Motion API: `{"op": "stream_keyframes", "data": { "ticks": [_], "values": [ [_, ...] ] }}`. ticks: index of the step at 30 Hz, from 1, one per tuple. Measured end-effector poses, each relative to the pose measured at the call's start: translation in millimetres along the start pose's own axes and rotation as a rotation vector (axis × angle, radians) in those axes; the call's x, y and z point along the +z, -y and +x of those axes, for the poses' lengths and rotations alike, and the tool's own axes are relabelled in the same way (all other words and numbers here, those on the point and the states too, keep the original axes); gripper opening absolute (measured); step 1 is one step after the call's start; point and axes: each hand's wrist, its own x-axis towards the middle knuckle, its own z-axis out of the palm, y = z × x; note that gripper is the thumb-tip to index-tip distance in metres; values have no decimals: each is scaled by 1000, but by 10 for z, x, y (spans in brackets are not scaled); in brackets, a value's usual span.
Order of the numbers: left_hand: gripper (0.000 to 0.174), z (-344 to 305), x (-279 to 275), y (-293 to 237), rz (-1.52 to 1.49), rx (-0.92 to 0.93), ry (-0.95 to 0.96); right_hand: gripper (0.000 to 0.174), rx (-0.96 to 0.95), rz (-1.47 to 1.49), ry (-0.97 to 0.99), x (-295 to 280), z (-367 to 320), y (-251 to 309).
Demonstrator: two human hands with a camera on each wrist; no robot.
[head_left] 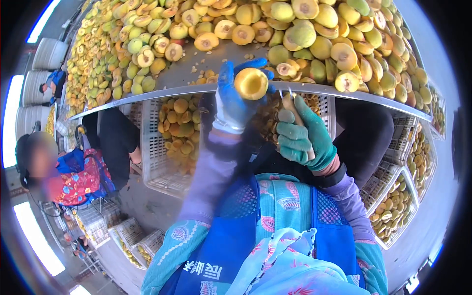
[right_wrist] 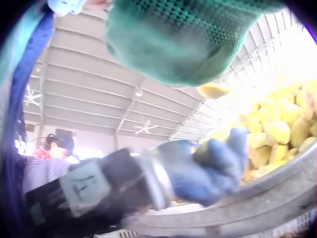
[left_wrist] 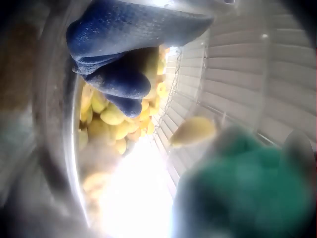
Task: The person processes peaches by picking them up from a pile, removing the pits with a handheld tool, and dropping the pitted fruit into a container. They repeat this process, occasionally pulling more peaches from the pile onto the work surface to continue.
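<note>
My left hand, in a blue glove, holds a yellow peach half at the table's edge, its hollowed cut face turned up. In the left wrist view the blue-gloved fingers are bent around it. Just to the right, my right hand wears a green glove and grips a pitting tool by its wooden handle. The tool's forked metal tip points toward the table rim, close beside the peach half. The green glove looms large in the right wrist view.
Cut peaches are heaped on a metal table with a raised rim. Under the rim a white crate holds more halves. Further crates stand at right. Another person sits at left, near stacked white buckets.
</note>
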Motion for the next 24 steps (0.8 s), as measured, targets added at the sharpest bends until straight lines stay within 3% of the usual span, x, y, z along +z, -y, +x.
{"op": "stream_keyframes", "data": {
  "ticks": [1, 2, 4, 6, 8, 9, 10, 12, 13, 14, 16, 18, 19, 20, 23, 24],
  "values": [
    [50, -111, 1, -98, 334, 127, -70, 42, 37, -50, -62, -249, -44, 66],
    [51, -195, -135, -182, 164, -13, -172, 38, 72, -98, -124, -329, -26, 62],
    [41, -516, -550, -456, 96, 39, -186, 33, 16, -290, -357, -277, -83, -9],
    [35, -692, -1147, -740, 1346, 227, -396, 33, -46, -371, -520, -250, -47, 42],
    [23, -609, -1097, -988, 1868, 315, -525, 39, -70, -324, -642, -302, 60, 83],
    [28, -361, -1013, -1095, 1824, 231, -482, 38, -65, -483, -621, -197, 74, 18],
    [32, -64, -963, -1149, 1933, 322, -406, 39, -68, -596, -624, -73, 140, -40],
    [50, 675, -1018, -1085, 2036, 244, -525, 40, -80, -822, -633, 129, 245, -107],
    [64, 944, -825, -1073, 2111, 63, -536, 41, -146, -997, -625, 236, 282, -133],
    [73, 1215, -829, -1042, 2141, -176, -375, 34, -221, -1029, -621, 270, 323, -125],
    [73, 1470, -957, -952, 2139, -37, -91, 21, -367, -1079, -610, 308, 377, -88],
    [66, 1421, -972, -944, 1998, -39, -7, 23, -574, -1681, -622, 297, 444, -16],
    [55, 1297, -929, -876, 1448, -155, -174, 24, -605, -1620, -653, 352, 517, 4],
    [52, 1110, -826, -857, 1116, -171, -145, 25, -631, -1557, -686, 373, 592, 23],
    [49, 646, -525, -654, 604, -113, -59, 27, -908, -1900, -552, 219, 809, 134],
    [48, 517, -431, -608, 479, -112, -1, 28, -913, -1970, -567, 176, 844, 152]
  ]
}}
